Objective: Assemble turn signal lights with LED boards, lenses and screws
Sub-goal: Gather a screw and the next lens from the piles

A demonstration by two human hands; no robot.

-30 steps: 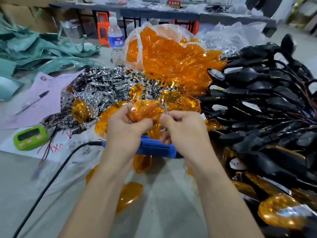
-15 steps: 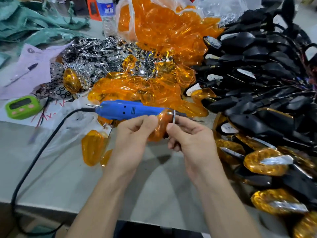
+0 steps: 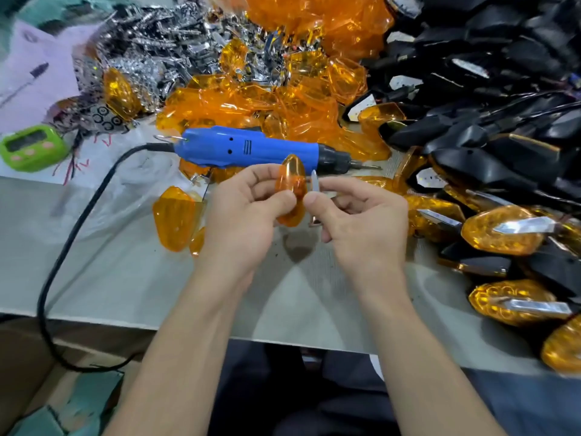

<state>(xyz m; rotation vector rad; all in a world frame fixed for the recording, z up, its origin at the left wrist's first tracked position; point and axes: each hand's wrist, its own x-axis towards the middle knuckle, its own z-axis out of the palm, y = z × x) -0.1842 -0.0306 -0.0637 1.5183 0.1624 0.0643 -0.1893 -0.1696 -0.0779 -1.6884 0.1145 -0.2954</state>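
Over the near edge of the table [image 3: 119, 278], grips an amber lens [image 3: 290, 179] edge-on in the left hand [image 3: 242, 215] and pinches a thin silver strip [image 3: 314, 183] in the right hand [image 3: 364, 225], just beside the lens. Cannot tell the strip's kind, mostly hidden by fingers. Behind, blue screwdriver [image 3: 251, 147] lying flat; black housings [image 3: 503, 136] cut off at right.

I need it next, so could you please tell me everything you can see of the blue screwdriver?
The blue screwdriver lies on its side on the table, among orange lenses. Its body looks plastic, with vent slots and two small holes; a black nose carries a thin metal bit pointing right. A wire hook and black cable leave its left end. Neither the left hand nor the right hand touches it.
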